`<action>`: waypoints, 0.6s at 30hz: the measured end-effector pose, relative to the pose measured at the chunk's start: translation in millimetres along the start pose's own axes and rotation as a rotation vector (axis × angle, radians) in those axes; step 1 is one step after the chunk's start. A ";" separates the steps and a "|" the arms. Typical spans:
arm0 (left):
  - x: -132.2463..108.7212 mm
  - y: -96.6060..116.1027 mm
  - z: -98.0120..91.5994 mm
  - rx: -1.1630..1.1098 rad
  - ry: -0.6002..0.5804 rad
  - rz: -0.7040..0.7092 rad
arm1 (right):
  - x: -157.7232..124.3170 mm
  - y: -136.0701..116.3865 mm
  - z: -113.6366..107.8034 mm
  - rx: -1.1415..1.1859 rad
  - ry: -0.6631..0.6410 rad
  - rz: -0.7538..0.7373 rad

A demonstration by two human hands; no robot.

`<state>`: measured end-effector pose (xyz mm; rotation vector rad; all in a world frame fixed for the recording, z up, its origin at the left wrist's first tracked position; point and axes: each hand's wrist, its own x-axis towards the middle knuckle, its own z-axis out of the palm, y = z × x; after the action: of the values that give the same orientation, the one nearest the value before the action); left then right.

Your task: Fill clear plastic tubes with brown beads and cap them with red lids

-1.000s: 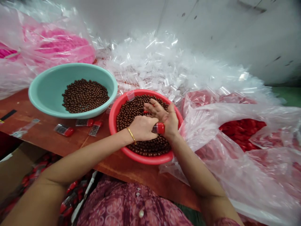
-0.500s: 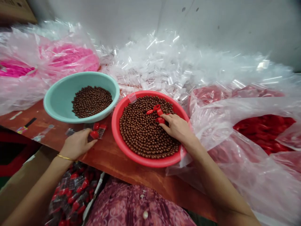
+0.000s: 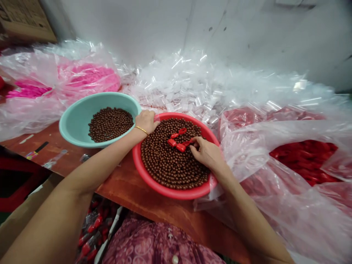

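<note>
My right hand (image 3: 206, 154) curls over the red caps (image 3: 176, 141) on the brown beads (image 3: 162, 161) in the red bowl (image 3: 136, 161), grip unclear from here; my left hand (image 3: 146, 122) sits half-closed on the rim at upper left, by the teal bowl (image 3: 77, 126)

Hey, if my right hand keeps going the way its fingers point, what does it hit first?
Your right hand would meet the red plastic pieces first. The fingertips may already touch them, though depth is unclear. The pieces lie on the brown beads in the red basin.
</note>
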<state>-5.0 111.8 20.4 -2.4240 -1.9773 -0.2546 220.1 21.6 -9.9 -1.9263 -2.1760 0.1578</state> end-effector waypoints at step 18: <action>-8.9 31.8 11.8 0.168 -0.251 0.309 | 50.3 -24.7 -0.5 -0.373 -0.090 -0.281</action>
<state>25.7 97.8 10.8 -2.7049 -1.5833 0.2189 191.0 68.1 1.4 -1.7813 -2.6618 -0.2301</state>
